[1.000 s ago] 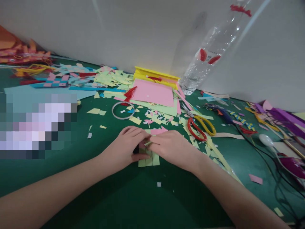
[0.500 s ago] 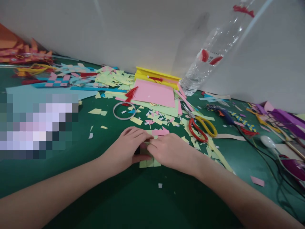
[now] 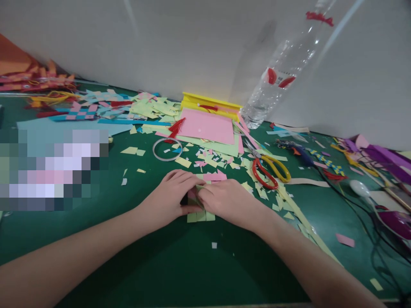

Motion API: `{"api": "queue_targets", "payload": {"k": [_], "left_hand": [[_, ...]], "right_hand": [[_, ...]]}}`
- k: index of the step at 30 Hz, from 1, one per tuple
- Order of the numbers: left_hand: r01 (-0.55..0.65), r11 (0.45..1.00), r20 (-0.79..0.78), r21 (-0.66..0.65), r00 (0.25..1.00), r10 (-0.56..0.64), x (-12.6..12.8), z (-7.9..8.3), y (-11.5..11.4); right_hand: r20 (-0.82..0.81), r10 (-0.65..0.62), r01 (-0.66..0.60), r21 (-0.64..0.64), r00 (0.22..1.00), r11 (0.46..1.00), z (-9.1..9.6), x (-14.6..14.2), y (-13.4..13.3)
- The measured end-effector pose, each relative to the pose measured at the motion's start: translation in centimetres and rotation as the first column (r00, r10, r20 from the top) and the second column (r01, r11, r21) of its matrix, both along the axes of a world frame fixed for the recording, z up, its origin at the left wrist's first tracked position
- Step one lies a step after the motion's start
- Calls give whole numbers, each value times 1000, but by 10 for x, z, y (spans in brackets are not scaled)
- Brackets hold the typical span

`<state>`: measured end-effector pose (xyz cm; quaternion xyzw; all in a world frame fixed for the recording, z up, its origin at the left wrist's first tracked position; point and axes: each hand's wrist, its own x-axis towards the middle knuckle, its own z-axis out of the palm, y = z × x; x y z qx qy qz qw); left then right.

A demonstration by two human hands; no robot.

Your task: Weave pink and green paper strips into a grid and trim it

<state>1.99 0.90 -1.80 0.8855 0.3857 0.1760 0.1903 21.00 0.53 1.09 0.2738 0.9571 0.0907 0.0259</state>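
Note:
A small piece of woven paper [image 3: 201,217], made of pale green and pink strips, lies on the green table between my hands. Its lower green strip ends show, while much of its middle is covered. My left hand [image 3: 171,192] arches over its left side, fingers along the top and thumb below, holding it. With curled fingers, my right hand [image 3: 226,197] pinches a green strip at the weave's right side; the fingertips are partly hidden. Pink strip ends [image 3: 216,176] stick out just above my right hand.
Scissors [image 3: 271,171] with red and yellow handles lie right of my hands among paper scraps. Behind are a roll of tape [image 3: 167,149], pink paper [image 3: 207,125] and a tilted plastic bottle [image 3: 276,81] by the wall. A glue gun [image 3: 393,224] is at right.
The right hand's fingers have shifted slightly left, and the green strip at its fingertips now stands up a little more. The view has moved slightly; the left hand stays in place.

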Motion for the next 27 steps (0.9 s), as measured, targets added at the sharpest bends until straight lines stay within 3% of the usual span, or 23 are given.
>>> {"api": "queue_targets", "payload": {"k": [8, 12, 21, 27], "left_hand": [[13, 999, 5, -33, 1000, -13, 1, 1, 1], [14, 1000, 8, -16, 1000, -14, 1, 0, 1], [5, 1000, -4, -6, 1000, -5, 1, 1, 0], [9, 1000, 12, -12, 1000, -9, 1, 0, 1]], "right_hand": [[-163, -168, 138, -182, 972, 974, -3, 0, -2], [-166, -245, 200, -251, 955, 947, -2, -2, -3], [-158, -282, 238, -249, 946, 939, -5, -2, -2], [-164, -307, 277, -182, 938, 944, -8, -4, -3]]}}
